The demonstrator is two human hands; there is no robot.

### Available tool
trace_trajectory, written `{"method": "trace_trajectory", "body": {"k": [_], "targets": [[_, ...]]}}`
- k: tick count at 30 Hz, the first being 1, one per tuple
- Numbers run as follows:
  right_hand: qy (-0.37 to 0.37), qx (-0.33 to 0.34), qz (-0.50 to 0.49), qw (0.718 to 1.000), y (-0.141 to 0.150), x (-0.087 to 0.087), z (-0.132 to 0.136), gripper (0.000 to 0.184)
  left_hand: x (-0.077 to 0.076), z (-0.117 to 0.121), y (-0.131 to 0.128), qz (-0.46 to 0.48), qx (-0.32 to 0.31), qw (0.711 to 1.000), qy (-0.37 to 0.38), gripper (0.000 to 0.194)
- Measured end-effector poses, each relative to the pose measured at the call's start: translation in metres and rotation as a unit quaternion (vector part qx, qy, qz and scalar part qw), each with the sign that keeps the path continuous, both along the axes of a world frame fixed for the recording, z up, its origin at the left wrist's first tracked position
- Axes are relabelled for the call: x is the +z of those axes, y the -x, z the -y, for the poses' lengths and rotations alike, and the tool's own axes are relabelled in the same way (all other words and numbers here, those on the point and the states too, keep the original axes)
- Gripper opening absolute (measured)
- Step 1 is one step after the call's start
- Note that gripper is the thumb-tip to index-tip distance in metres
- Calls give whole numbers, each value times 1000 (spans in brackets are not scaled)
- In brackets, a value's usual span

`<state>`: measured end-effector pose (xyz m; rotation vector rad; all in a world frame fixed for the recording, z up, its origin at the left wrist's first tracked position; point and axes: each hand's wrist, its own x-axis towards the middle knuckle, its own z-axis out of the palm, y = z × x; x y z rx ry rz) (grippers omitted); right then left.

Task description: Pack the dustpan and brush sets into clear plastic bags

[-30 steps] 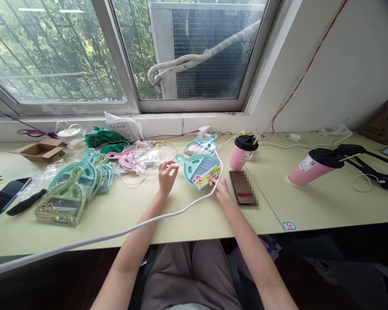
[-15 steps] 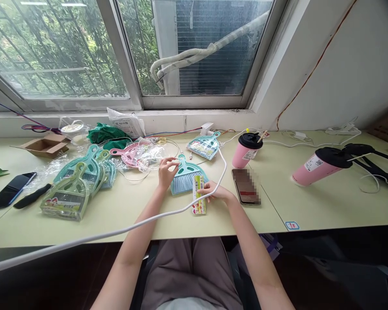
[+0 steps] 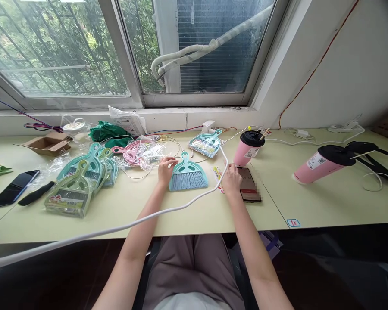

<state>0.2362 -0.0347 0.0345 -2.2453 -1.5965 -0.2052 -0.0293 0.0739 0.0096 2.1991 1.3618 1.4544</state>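
Note:
A teal mini broom and dustpan set (image 3: 188, 176) lies on the pale green table (image 3: 187, 215) in front of me. My left hand (image 3: 166, 169) rests at its left edge, fingers curled onto the plastic. My right hand (image 3: 232, 181) lies to the right of the set, fingers closed on a small printed paper label (image 3: 217, 175), beside a phone (image 3: 250, 185). A white cable (image 3: 168, 211) runs across the table between both hands.
A stack of wrapped teal and green sets (image 3: 80, 181) and a pink set (image 3: 132, 153) lie left. Another teal set (image 3: 206, 144) sits behind. Two pink cups, one upright (image 3: 248, 148), one tilted (image 3: 320, 165), are on the right. A phone (image 3: 13, 193) and a cardboard box (image 3: 47, 144) sit far left.
The label came off the teal set and my right hand carried it to the right, beside the phone. My left hand stayed at the set's left edge.

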Motion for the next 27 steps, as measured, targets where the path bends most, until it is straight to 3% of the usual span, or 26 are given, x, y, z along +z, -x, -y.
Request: {"method": "trace_trajectory", "body": {"k": [4, 8, 11, 15, 20, 27], "targets": [[-57, 120, -13, 991, 24, 2, -13, 29, -3, 0, 1, -37, 8, 999, 19, 19], [-12, 224, -13, 975, 66, 11, -36, 28, -2, 0, 4, -49, 15, 999, 5, 14], [45, 202, 25, 978, 96, 12, -51, 29, -1, 1, 7, -51, 28, 998, 7, 11], [47, 157, 53, 985, 116, 0, -60, 36, -2, 2, 5, -54, 22, 995, 85, 15], [36, 159, 52, 985, 120, -11, -58, 44, -6, -3, -2, -44, -50, 986, 155, 19], [-7, 139, -12, 990, 120, -8, -51, 40, -6, 2, -7, -12, -63, 990, 127, 22]]}}
